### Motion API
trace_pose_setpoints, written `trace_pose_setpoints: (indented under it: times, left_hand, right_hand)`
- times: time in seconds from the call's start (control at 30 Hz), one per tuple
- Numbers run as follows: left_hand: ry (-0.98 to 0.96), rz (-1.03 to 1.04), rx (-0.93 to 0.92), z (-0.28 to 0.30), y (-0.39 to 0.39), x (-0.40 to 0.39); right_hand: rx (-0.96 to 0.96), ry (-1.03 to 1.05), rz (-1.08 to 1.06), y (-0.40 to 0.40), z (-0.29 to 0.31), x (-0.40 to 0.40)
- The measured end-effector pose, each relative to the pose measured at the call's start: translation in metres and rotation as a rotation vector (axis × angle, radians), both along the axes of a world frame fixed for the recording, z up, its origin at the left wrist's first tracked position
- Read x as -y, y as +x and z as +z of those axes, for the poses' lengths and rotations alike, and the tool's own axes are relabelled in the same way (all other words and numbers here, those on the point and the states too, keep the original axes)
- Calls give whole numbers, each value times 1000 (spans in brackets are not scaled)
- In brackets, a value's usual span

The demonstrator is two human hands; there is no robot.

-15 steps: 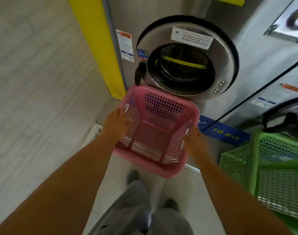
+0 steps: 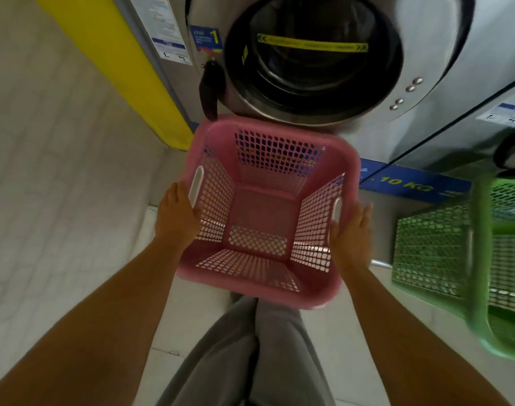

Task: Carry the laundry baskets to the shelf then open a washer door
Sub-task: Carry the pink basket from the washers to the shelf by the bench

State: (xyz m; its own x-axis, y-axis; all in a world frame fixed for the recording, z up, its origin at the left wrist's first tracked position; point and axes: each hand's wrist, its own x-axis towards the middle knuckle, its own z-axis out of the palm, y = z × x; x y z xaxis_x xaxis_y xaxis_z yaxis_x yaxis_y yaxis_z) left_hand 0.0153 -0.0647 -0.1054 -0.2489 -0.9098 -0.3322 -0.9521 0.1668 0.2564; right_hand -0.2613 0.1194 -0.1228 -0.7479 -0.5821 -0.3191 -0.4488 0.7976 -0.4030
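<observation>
A tall yellow panel runs beside pale, tiled wall. A blue strip printed "10 KG" sits low — near white floor tiles — and grey trouser legs show below.

**Pink basket at the closed washer door, green basket to the right**

The pink basket is an empty, square, lattice-walled tub with a slot handle in each side wall, tilted so its open top faces the camera. Just beyond its far rim is the round washer door, closed, steel-rimmed with dark glass and a black handle on its left. The green basket, same lattice make, is at the right, blurred.
</observation>
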Motion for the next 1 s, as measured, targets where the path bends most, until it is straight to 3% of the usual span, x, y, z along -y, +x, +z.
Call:
trace_pose_setpoints:
  times: [0.33, 0.47, 1.0]
  left_hand:
    - [27, 246, -133, -37, -5, 31]
    - [14, 274, -92, -34, -8, 24]
    - [70, 504, -173, -21, 51, -71]
  right_hand:
    - [40, -136, -145, 1, -35, 5]
    - [52, -136, -154, 2, -31, 3]
    - [108, -90, 44, 24, -9, -34]
